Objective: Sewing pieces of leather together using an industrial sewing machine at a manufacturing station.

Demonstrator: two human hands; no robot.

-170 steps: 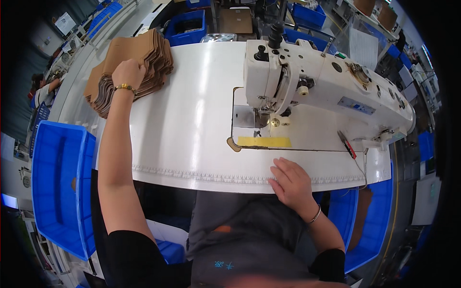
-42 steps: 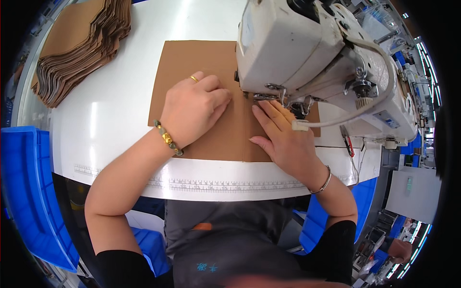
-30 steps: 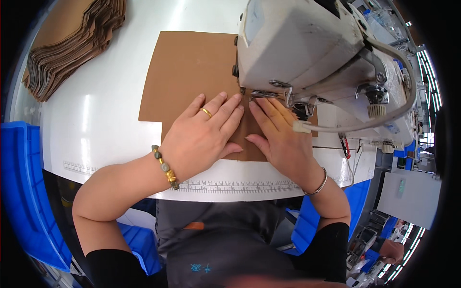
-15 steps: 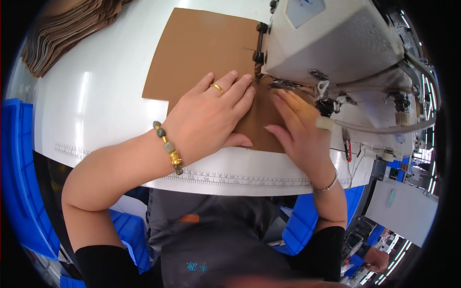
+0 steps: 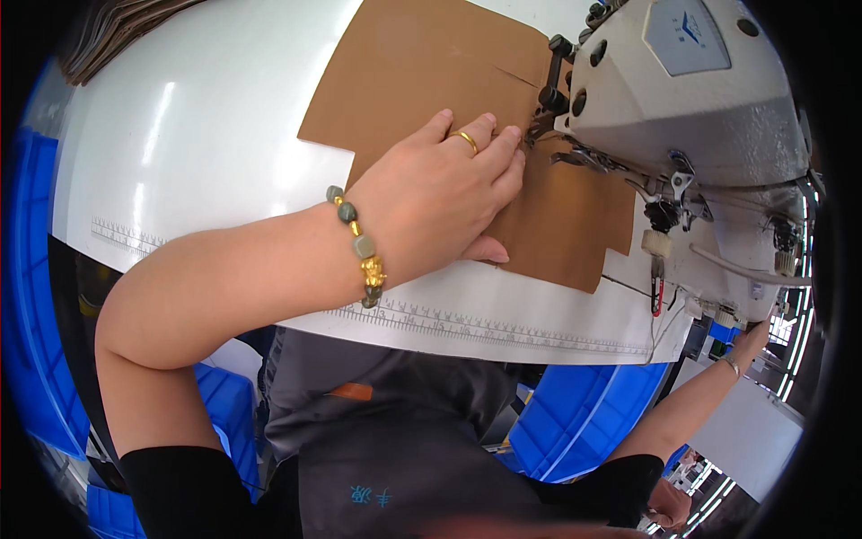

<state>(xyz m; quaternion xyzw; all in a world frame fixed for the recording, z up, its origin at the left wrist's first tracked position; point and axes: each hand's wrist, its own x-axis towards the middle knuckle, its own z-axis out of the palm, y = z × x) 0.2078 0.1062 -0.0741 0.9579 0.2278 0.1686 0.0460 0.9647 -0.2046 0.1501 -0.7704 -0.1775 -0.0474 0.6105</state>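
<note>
My left hand (image 5: pixel 449 184) lies flat on a brown leather-like sheet (image 5: pixel 404 81), fingers stretched toward the needle area of a white sewing machine (image 5: pixel 664 108). A dark line runs across part of the sheet near the machine head, and its right part passes beneath the machine's foot (image 5: pixel 575 160). At the far right, my right hand (image 5: pixel 752 340) is off the sheet, reaching to the machine's right end. Its fingers are partly hidden there, and what it touches does not show.
A stack of brown sheets (image 5: pixel 117 36) sits at the table's far left. Along the near table edge (image 5: pixel 485 340) runs a printed ruler. Red-handled thread snips (image 5: pixel 657 287) lie right of the sheet. Blue bins (image 5: pixel 575 422) stand below the table.
My right hand has left the sheet and swung out to the far right. The view has shifted, so sheet and machine sit differently in it. My left hand stays on the sheet.
</note>
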